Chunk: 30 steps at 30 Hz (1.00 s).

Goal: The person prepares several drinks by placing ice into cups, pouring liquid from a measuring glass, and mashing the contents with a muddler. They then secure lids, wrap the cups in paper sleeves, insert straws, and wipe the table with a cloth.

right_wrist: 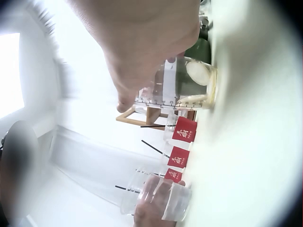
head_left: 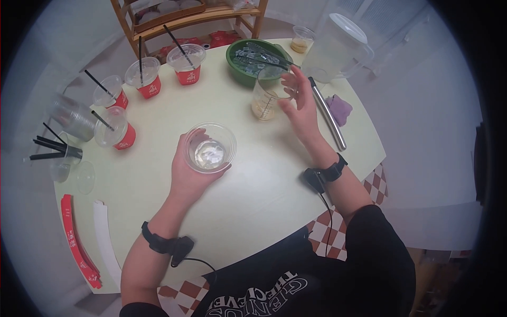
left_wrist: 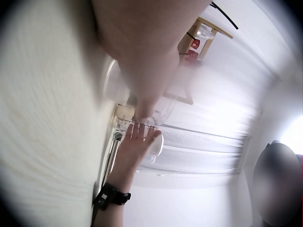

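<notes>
My left hand (head_left: 193,177) grips a clear plastic cup (head_left: 231,145) from its left and lower side, with the fingers curled round it; something clear and shiny shows at its bottom. A measuring cup (head_left: 263,100) with pale yellowish contents stands upright on the table. At its right side is my right hand (head_left: 303,108), thumb and fingers spread apart; whether they touch the rim cannot be told. In the right wrist view the measuring cup (right_wrist: 196,92) stands below the hand (right_wrist: 147,42), and the held plastic cup (right_wrist: 177,203) is farther off.
Behind the measuring cup are a green bowl (head_left: 240,74) of ice with tongs and a lidded pitcher (head_left: 330,53). A metal rod (head_left: 330,116) and purple cloth (head_left: 339,109) lie right. Several red-banded cups (head_left: 149,87), straws (head_left: 47,149) and red strips (head_left: 76,240) are left.
</notes>
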Motion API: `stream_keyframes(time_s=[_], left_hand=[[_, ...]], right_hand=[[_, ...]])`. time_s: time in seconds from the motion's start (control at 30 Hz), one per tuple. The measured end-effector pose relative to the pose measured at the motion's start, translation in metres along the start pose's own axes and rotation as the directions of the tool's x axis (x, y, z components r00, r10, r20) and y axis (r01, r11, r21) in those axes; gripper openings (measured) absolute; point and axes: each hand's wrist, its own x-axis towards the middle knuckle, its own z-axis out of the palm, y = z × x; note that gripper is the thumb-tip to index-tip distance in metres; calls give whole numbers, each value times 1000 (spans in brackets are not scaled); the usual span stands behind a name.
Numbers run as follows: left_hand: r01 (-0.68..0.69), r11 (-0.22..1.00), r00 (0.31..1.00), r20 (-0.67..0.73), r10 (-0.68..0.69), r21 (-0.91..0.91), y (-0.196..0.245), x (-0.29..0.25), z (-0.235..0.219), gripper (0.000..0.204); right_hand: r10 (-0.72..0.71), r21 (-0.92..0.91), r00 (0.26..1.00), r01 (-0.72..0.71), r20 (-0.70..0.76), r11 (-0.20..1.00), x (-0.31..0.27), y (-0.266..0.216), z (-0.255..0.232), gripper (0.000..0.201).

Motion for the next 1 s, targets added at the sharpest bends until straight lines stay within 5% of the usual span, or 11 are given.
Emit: stream_keyframes(time_s=[0.13,0.27,0.33,0.37,0.6,0.67,0.7,0.77,0.8,0.87,1.0], left_hand=[[13,1000,1000,-1,-13,26,-2,0,0,91],[3,1000,1000,-11,-3,-5,-5,0,0,91],[-9,1000,1000,-29,9,-23,-7,0,1,91],[-7,999,1000,-30,6,-44,-8,0,1,91],[-5,994,999,-32,1,-111,-10,1,3,90],[-9,994,1000,-26,6,-111,-9,1,3,90],[-9,993,1000,-24,7,-114,-9,1,3,90],[-12,992,1000,-22,9,-127,-11,1,3,90],[-12,990,1000,-22,9,-140,-12,1,3,90],[-12,991,1000,-21,9,-135,-11,1,4,90],[-18,992,1000,-20,15,-127,-12,1,3,90]], right_hand=[[-54,-121,958,21,-282,992,17,-12,-46,43],[204,-379,971,-237,-124,895,21,-25,-97,29],[298,-815,953,-219,-60,537,7,-28,-108,25],[291,-857,955,-201,-63,474,-2,-17,-114,28],[325,-867,946,-149,15,475,-22,5,-137,27],[465,-588,885,-382,-12,713,-20,1,-146,23],[463,-588,886,-383,-15,712,-18,-10,-149,23],[652,-117,755,-643,68,757,-18,-41,-155,26],[652,-118,755,-643,65,757,-22,-46,-161,26],[592,499,774,-614,226,612,-29,-52,-175,31],[275,759,910,-412,310,504,-34,-62,-170,36]])
